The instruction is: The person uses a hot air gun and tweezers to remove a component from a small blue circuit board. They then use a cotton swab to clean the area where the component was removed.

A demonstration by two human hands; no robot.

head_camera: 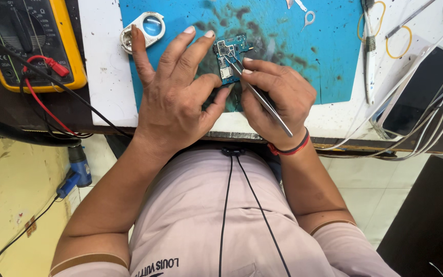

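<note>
A small blue circuit board [233, 47] lies on a stained blue work mat [303, 56]. My left hand [178, 95] rests on the mat beside the board, fingers spread, its thumb and fingertips touching the board's left edge. My right hand [273, 97] grips thin metal tweezers [260, 95] whose tips touch the board's upper middle. A red band circles my right wrist.
A yellow multimeter [29, 43] with red and black leads sits at the far left. A round loupe [143, 28] lies left of the mat. A dark phone [421, 90], white cables, metal tools and yellow rings lie at the right. A blue-handled tool [75, 174] hangs below the bench.
</note>
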